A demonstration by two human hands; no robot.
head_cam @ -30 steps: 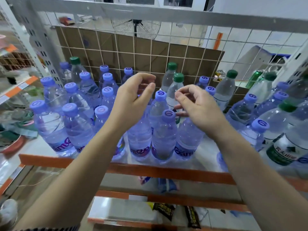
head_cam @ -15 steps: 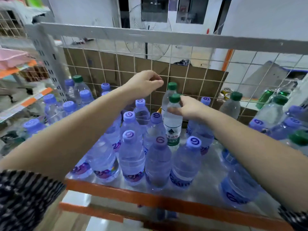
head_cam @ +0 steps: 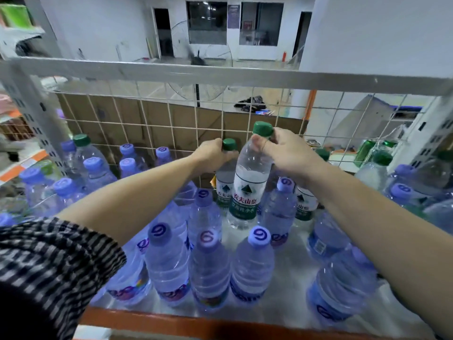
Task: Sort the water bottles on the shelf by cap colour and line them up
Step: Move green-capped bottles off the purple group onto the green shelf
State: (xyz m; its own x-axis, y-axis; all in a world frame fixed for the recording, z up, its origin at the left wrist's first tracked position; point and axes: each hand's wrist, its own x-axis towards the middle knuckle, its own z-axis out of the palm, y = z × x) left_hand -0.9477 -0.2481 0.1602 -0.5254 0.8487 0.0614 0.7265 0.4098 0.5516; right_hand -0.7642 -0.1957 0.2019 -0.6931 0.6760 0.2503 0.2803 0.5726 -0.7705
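The left hand [head_cam: 213, 154] is closed around the neck of the first green-capped bottle [head_cam: 223, 176], just under its cap. This bottle stands close to the wire grid [head_cam: 169, 123] at the back of the shelf [head_cam: 291, 273]. The right hand [head_cam: 286, 153] holds with curled fingers and thumb the neck of the second green-capped bottle [head_cam: 248, 177]. It is between the two hands, just beside the first one and a little nearer to the person. Its cap is higher than the other cap; if its bottom is off the shelf, one cannot tell. Below both forearms, nearer to the person, many purple-capped bottles [head_cam: 207, 266] stand upright and close together, and more stand to the left of the left hand. To the right of the right hand stand other green-capped bottles [head_cam: 375, 170]. The left arm has a striped sleeve [head_cam: 56, 253].
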